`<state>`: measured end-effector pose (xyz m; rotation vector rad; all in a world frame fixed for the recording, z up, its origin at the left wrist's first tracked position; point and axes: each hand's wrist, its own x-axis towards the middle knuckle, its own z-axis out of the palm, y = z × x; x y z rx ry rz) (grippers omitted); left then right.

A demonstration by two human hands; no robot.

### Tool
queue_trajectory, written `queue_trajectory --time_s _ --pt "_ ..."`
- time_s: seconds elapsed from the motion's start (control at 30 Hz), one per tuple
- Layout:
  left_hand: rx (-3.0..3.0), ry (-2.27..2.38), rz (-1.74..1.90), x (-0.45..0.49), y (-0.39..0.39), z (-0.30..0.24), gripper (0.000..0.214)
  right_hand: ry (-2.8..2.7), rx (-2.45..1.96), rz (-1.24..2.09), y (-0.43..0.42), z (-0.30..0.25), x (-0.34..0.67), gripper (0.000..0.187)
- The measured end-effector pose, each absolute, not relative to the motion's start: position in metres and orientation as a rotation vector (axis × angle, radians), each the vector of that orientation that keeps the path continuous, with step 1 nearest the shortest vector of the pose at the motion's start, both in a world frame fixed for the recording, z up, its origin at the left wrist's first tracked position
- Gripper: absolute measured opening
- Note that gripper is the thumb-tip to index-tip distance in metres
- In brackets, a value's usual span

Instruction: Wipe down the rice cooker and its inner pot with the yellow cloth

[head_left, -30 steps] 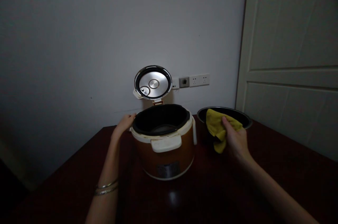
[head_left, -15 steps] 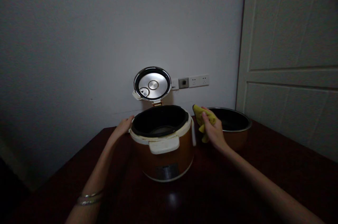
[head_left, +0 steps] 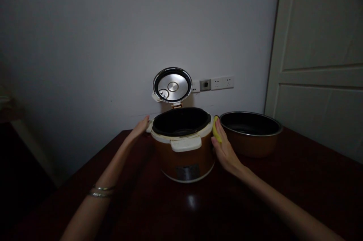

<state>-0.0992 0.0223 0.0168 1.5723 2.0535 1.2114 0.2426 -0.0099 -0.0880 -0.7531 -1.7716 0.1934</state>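
Note:
An electric cooker with an orange-brown body, white rim and dark inside stands upright on the table. Its round silver-faced lid is tilted up behind the opening. At the cooker's left side, my left hand is closed on the white side handle; its fingertips are partly hidden. My right hand presses a yellow cloth against the right side of the cooker, just below the rim. Most of the cloth is hidden behind the fingers.
A wide orange-brown pot with a black inside and silver rim sits right of the cooker, close to my right hand. Behind are a wall with sockets and a pale panelled door. The dark red table reflects light.
My right hand has brought the cloth leftward onto the cooker's side, flattening it there. My left hand stays at the left handle. The whole view has shifted slightly.

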Motion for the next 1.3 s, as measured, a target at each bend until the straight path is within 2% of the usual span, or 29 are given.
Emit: queue_trajectory --time_s 0.17,0.3,0.43,0.6,0.73,0.8,0.9,0.97,1.07,1.17,1.3 --pt "1.543 2.054 1.56 -0.109 0.003 0.022 0.042 -1.968 -0.726 -0.111 -0.034 -0.122 0.243 0.071" --pt "1.506 1.767 2.017 -0.107 -0.009 0.029 0.033 -2.172 -0.61 -0.425 -0.041 -0.143 0.254 0.077" --pt "1.447 1.434 2.288 -0.099 -0.017 0.035 0.027 -2.304 -0.417 -0.652 -0.039 -0.152 0.263 0.082" --pt "1.547 1.201 2.432 -0.084 -0.032 0.041 0.026 -2.529 -0.21 -0.696 -0.047 -0.135 0.25 0.073" --pt "1.708 1.157 2.458 -0.069 -0.049 0.044 0.031 -2.612 -0.109 -0.647 -0.057 -0.105 0.217 0.078" --pt "1.834 1.212 2.415 -0.064 -0.056 0.044 0.033 -2.588 -0.073 -0.659 -0.059 -0.096 0.192 0.076" --pt "2.123 1.566 2.223 -0.061 -0.056 0.045 0.028 -2.46 -0.046 -0.807 -0.056 -0.094 0.15 0.052" --pt "2.284 1.95 1.979 -0.064 -0.047 0.046 0.025 -2.389 -0.032 -0.95 -0.055 -0.097 0.127 0.042" --pt "2.227 2.4 1.523 -0.075 -0.025 0.044 0.032 -2.371 -0.013 -1.074 -0.055 -0.096 0.113 0.038" --pt "2.001 2.445 1.153 -0.089 0.002 0.041 0.038 -2.379 0.018 -1.066 -0.057 -0.09 0.128 0.038" --pt "1.928 2.346 1.041 -0.1 0.025 0.036 0.027 -2.431 0.066 -0.985 -0.053 -0.08 0.177 0.04"
